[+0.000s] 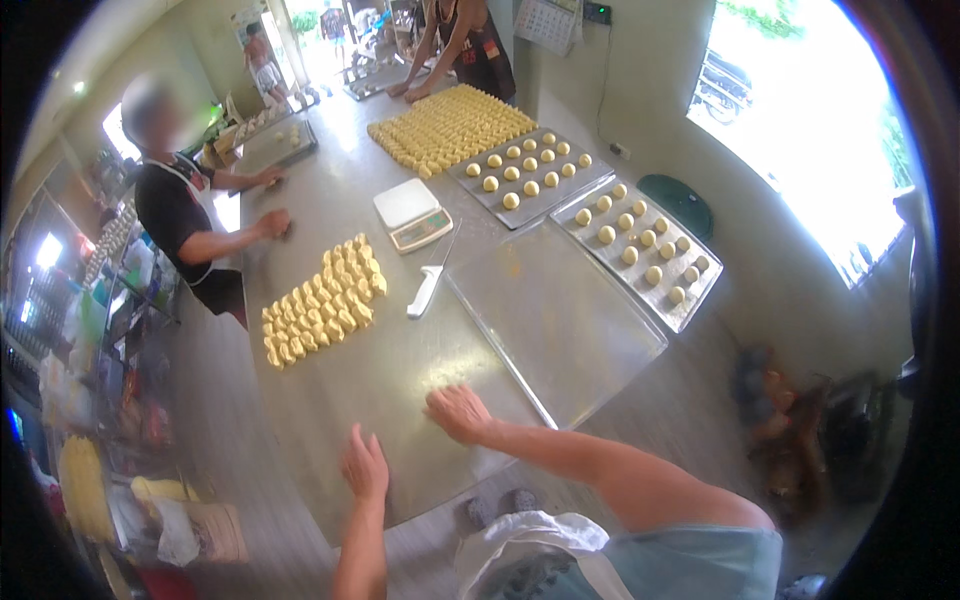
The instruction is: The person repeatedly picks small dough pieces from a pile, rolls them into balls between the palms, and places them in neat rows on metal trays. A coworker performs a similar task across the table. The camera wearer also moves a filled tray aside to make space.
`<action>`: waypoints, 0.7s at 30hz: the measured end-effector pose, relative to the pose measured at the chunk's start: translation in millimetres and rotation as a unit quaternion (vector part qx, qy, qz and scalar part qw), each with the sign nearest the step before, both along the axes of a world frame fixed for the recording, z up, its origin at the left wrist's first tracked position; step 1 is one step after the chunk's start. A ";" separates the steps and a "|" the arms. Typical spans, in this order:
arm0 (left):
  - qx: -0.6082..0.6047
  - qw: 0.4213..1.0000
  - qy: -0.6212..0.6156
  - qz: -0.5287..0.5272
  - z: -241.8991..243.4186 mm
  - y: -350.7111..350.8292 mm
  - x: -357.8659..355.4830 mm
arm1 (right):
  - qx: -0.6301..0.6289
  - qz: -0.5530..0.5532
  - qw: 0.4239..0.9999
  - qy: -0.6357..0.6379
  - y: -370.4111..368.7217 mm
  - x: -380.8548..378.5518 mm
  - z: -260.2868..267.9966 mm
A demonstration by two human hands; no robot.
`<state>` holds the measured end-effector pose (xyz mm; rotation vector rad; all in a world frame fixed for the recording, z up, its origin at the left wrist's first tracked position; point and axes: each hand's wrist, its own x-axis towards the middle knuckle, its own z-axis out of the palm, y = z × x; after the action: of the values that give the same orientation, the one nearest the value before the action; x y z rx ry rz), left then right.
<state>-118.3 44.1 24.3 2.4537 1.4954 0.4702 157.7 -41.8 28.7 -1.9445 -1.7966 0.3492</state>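
Observation:
My left hand (365, 463) is over the near end of the steel worktable (420, 480), its fingers apart and its palm side partly hidden. Farther right, my right hand (457, 412) is lowered to the table with bent fingers; whether something lies under it cannot be seen. Beyond my hands, rows of yellow dough pieces (322, 304) lie at the left. A white-handled knife (426, 291) rests beside a white digital scale (412, 214). To the right of the knife is a bare metal tray (559, 322).
Two trays of dough balls (530, 169) (637, 244) lie along the right side. A large block of dough pieces (454, 127) sits farther back. One person (176, 202) works at the left edge, another (469, 49) at the far end. A green stool (675, 204) stands by the wall.

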 end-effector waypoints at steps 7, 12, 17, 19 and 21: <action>0.110 0.992 -0.048 -0.037 1.7 -8.5 -2.4 | 0.006 0.025 0.998 -0.061 -21.2 16.4 0.9; -0.024 0.994 -0.101 0.032 -12.3 5.0 11.9 | 0.013 -0.021 1.000 0.011 -10.2 14.3 -6.8; 0.113 0.991 -0.044 -0.053 -13.9 11.5 20.0 | 0.104 -0.041 0.994 -0.001 -10.8 12.1 -7.1; 0.119 0.990 -0.045 -0.052 -9.8 10.1 15.4 | 0.045 -0.011 0.999 0.014 -17.7 13.1 -6.3; 0.072 0.992 -0.030 -0.098 -3.9 7.6 7.7 | 0.045 0.019 0.998 0.031 -26.4 13.8 -6.5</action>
<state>-110.6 51.7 20.4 2.6366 1.2195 0.6263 171.4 -68.3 22.2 -1.8197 -1.7817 0.3312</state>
